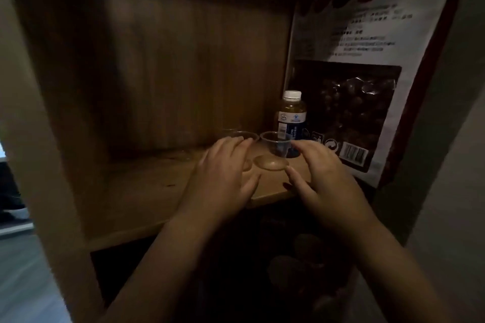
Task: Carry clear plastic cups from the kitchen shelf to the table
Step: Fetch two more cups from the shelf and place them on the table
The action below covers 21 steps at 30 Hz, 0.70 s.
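Two clear plastic cups stand side by side on a dim wooden shelf (147, 191). The right cup (275, 145) is upright and in full view between my hands. The left cup (242, 135) shows only its rim behind my left hand (220, 178), which reaches over it with fingers spread. My right hand (322, 176) hovers just right of the right cup, fingers apart, close to it but not closed on it. A third faint cup rim (231, 130) may stand further back; it is too dark to be sure.
A small bottle (290, 118) with a white cap and amber liquid stands right behind the cups. A large printed bag (367, 92) leans against the shelf's right side. The cabinet's light side panel (31, 165) rises at left, with a dark lower compartment (236, 270) below.
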Each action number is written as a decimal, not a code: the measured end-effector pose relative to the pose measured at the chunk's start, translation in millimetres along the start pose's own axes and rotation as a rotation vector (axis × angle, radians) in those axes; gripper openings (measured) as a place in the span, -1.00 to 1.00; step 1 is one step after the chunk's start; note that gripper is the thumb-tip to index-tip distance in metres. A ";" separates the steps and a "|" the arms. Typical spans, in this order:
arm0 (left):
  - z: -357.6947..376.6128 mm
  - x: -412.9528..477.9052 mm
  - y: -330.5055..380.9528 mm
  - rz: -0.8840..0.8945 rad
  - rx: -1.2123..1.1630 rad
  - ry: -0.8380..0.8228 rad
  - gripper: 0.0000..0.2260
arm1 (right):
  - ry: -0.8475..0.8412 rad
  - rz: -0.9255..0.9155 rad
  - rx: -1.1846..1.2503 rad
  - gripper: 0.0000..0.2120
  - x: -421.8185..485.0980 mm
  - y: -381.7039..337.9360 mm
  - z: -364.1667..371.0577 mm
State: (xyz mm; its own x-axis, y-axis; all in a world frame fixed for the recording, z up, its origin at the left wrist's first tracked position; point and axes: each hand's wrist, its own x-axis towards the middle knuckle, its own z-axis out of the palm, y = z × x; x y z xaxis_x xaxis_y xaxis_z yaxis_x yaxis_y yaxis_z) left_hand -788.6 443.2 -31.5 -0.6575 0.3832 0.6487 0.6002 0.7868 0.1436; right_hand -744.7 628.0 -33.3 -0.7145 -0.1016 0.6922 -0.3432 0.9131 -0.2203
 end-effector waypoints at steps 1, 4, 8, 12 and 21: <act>3.1 5.0 -1.1 -0.015 0.012 0.006 -0.48 | -0.011 -0.012 0.002 -0.54 7.3 5.7 4.7; 9.8 16.0 -4.2 -0.042 0.047 0.025 -0.50 | -0.028 -0.054 0.005 -0.54 25.5 18.9 19.4; 18.6 25.3 -5.3 -0.074 0.097 0.002 -0.51 | -0.052 -0.079 0.000 -0.53 41.6 30.0 36.1; 25.2 28.6 -3.5 -0.107 0.115 0.015 -0.55 | -0.016 -0.098 -0.032 -0.57 44.8 36.2 44.6; 29.5 29.2 5.8 -0.103 0.175 0.158 -0.72 | 0.039 -0.144 -0.010 -0.74 37.9 39.5 36.4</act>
State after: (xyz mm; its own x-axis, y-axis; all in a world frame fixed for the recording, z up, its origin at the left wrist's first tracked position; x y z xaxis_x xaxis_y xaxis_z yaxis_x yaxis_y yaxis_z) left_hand -817.7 473.2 -33.8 -0.6238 0.2273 0.7478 0.4368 0.8948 0.0925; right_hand -807.6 645.9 -40.8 -0.6340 -0.2167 0.7424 -0.4342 0.8941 -0.1097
